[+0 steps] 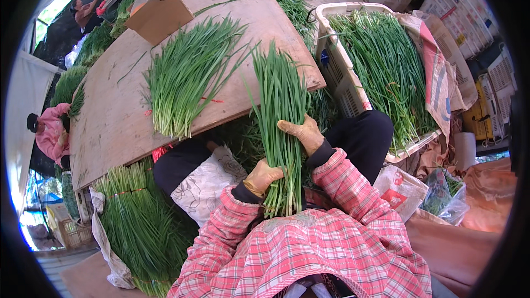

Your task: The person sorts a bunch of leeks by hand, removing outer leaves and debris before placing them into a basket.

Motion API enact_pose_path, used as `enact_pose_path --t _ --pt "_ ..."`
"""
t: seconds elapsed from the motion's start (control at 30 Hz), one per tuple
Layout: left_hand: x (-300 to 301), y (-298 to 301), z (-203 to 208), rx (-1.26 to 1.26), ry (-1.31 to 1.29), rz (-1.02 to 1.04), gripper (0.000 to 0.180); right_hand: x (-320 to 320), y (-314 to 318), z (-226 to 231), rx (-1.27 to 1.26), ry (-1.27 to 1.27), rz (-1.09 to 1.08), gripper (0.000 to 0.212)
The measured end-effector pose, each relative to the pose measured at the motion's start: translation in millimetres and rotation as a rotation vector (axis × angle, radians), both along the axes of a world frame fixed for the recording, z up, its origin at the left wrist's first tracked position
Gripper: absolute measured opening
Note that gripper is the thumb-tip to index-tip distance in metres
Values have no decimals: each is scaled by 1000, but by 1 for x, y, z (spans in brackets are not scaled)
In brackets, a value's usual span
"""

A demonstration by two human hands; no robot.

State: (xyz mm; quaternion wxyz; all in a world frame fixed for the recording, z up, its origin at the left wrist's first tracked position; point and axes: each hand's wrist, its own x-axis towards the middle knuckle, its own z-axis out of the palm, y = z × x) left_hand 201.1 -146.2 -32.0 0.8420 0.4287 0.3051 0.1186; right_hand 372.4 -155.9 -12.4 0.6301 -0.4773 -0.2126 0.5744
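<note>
Upright in front of my lap stands a thick bunch of garlic chives [280, 96], its pale stem ends toward me and its green tips over the table edge. My left hand [263, 177], in a tan glove, is closed round the lower stems from the left. Higher up on the right side, my gloved right hand [305, 134] grips the same bunch, its thumb lying across the leaves. A loose heap of garlic chives [190, 77] rests on the wooden table [118, 113], just left of the bunch. Red ties [212, 100] lie by that heap.
To the right stands a white plastic crate [343, 72] full of chives, with a paper sack [425, 58] at its side. Tied chives [138, 221] are stacked at lower left. A cardboard box [160, 16] sits on the table. Another person in pink [52, 132] is at far left.
</note>
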Motion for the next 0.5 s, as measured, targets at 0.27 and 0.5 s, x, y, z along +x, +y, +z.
enact_pose_path --t 0.27,0.5 --pt "10 19 58 163 -183 225 50 -5 -11 55 25 -17 -21 40" --pt "54 79 170 555 -306 198 36 8 37 141 550 -436 -92 55"
